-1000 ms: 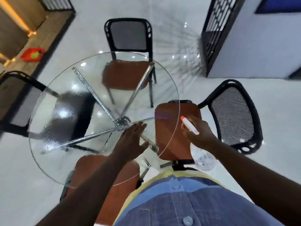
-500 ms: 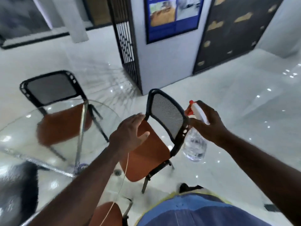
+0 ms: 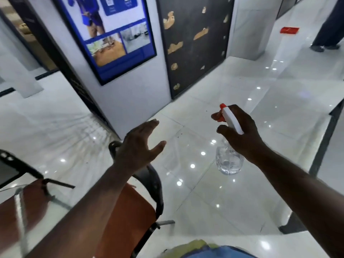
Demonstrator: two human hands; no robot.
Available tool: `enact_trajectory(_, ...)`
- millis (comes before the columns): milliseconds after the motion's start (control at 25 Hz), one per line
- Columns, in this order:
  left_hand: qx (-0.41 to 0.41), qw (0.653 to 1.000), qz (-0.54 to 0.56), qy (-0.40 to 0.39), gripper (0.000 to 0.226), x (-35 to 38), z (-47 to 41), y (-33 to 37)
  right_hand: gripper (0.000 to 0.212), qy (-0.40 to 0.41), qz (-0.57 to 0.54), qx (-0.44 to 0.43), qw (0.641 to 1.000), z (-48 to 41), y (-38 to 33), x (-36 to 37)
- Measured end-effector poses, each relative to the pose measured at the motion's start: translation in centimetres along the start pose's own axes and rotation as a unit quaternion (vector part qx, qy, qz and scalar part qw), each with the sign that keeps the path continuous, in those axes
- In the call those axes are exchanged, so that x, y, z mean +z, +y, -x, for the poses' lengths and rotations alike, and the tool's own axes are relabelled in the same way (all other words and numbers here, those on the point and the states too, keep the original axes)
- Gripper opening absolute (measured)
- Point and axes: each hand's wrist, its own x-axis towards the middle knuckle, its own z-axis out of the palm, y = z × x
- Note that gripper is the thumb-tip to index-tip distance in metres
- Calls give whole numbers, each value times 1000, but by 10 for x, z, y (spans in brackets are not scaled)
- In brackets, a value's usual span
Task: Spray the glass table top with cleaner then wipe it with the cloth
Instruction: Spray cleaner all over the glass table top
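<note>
The glossy white tiled floor (image 3: pixel 242 192) fills most of the view. The glass table top (image 3: pixel 16 211) shows only at the lower left corner, blurred, beside a chair (image 3: pixel 130 211) with an orange seat and black mesh back. The left hand (image 3: pixel 138 148) hovers above the chair back, fingers straight and spread, holding nothing. The right hand (image 3: pixel 242 135), well apart over the floor, grips the spray bottle (image 3: pixel 229 162) by its white-and-red trigger head, the clear body hanging below.
</note>
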Motion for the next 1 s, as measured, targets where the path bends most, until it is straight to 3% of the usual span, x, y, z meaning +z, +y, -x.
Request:
enact_trajectory(200,5,999,22,-23,69,39,-79,26,46,51,37,-15,998,-59,46,-58)
enact_trajectory(400,-20,999,32,-23,62,76,-150,-2,46,60,9,38,997,-128,96,-42)
enact_trajectory(800,-93,989,107,39,74,104,-333,-159,29,-78,41,-1,996,-372,149,76)
enact_trajectory(1000,-131,984,105,60,69,102,-374,-223,23,-145,57,-23,988,-462,177,149)
